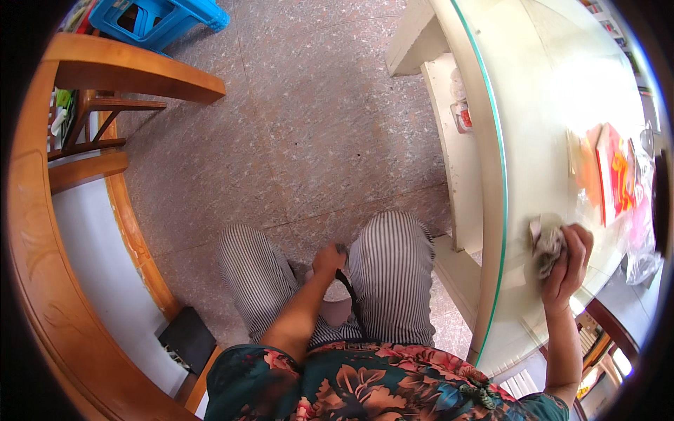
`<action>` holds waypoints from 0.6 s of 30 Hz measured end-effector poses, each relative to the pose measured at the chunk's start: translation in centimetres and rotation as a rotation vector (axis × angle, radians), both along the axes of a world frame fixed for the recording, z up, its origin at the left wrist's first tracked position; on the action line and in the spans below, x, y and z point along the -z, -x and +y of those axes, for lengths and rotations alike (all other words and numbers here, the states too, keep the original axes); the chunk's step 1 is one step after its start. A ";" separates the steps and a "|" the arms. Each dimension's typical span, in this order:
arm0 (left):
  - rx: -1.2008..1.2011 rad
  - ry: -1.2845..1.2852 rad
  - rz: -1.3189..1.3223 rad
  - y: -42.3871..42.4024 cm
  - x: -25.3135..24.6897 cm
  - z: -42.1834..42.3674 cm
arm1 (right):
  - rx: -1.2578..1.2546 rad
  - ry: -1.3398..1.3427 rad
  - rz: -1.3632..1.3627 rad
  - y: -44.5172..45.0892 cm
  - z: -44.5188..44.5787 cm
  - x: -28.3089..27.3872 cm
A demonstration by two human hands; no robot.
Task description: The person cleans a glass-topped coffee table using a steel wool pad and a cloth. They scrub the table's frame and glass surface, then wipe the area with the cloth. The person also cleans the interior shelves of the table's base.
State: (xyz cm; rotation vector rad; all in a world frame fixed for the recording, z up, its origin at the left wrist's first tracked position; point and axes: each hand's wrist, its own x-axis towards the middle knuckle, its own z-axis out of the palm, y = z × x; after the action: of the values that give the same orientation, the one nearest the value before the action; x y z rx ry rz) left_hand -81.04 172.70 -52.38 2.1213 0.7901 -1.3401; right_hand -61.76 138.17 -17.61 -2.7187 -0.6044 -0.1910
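My right hand (568,266) grips a crumpled grey-white cloth (551,251) against the glass top (518,210) of a pale cabinet on the right. Just beyond that hand a red and yellow packet (615,173) lies near clear plastic bags (643,266). Between my knees, my left hand (329,260) is closed around a dark object at its fingertips; what it is cannot be told. A black strap (348,294) runs from beside this hand down towards my waist.
A carved wooden furniture frame (37,226) curves along the left. A blue plastic stool (152,23) stands at the upper left. Small packages (462,117) sit on the cabinet's lower shelf. A black box-like object (188,337) is at the lower left.
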 end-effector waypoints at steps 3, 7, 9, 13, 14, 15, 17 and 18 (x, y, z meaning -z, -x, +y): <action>-0.434 0.071 -0.490 -3.1 1.2 -0.6 | 0.022 -0.019 -0.053 0.5 0.4 0.2; -0.807 0.311 -0.797 -7.0 1.3 -2.1 | 0.007 -0.067 -0.095 0.1 1.3 0.2; -0.667 0.159 -0.848 -9.7 -0.5 -3.9 | 0.008 -0.079 -0.111 0.1 1.6 0.0; -0.510 0.062 -1.034 -16.8 -1.6 -6.5 | -0.010 -0.039 -0.142 -0.1 1.6 -0.2; -0.511 0.095 -1.062 -18.7 -1.6 -7.0 | -0.013 -0.030 -0.141 -0.1 1.6 -0.2; -0.510 0.129 -1.090 -20.8 -1.6 -7.5 | -0.014 -0.021 -0.140 0.0 1.7 -0.1; -0.498 0.186 -1.141 -24.6 -1.7 -8.7 | -0.033 0.018 -0.131 -0.2 1.5 0.1; -0.479 0.209 -1.166 -26.4 -1.9 -9.4 | -0.014 0.033 -0.112 0.0 1.0 0.2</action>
State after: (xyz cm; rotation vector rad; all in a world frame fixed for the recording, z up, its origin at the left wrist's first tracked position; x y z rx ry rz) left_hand -54.60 163.29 -50.51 1.9073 0.5265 0.1348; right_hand -61.79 139.20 -17.79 -2.7485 -0.6629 -0.3339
